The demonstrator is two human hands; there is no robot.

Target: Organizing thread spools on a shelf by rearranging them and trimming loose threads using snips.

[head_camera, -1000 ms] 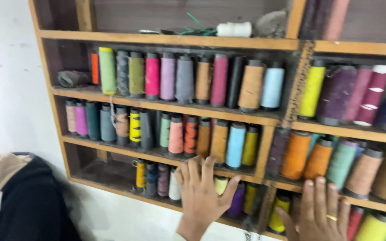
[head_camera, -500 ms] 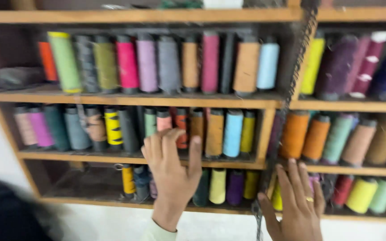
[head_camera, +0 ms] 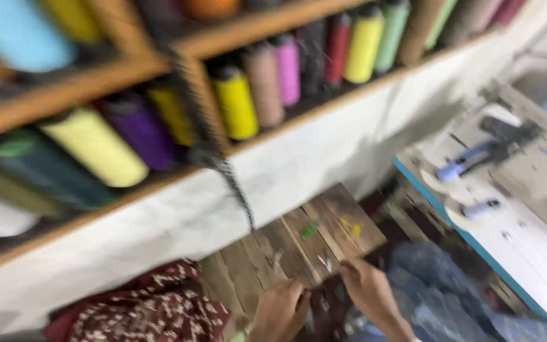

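The picture is tilted and blurred. My left hand (head_camera: 280, 311) and my right hand (head_camera: 370, 290) are low at the bottom, close together over a surface of wooden planks (head_camera: 299, 237). A small dark thing (head_camera: 325, 305) lies between them, and both hands touch or nearly touch it. The blur hides whether either hand grips it. Small green and yellow bits (head_camera: 311, 229) lie on the planks beyond the hands. Above, a wooden shelf (head_camera: 90, 76) holds thread cones, among them a yellow one (head_camera: 235, 104) and a purple one (head_camera: 140, 130).
A black cord (head_camera: 226, 168) hangs from the shelf post down the white wall (head_camera: 324, 158). Red patterned cloth (head_camera: 150, 310) lies at the lower left and blue cloth (head_camera: 441, 291) at the lower right. A blue-edged white table (head_camera: 508, 234) with tools stands on the right.
The view has swung from the shelf front down and to the right. Both hands have dropped from the thread cones to the wooden planks below.
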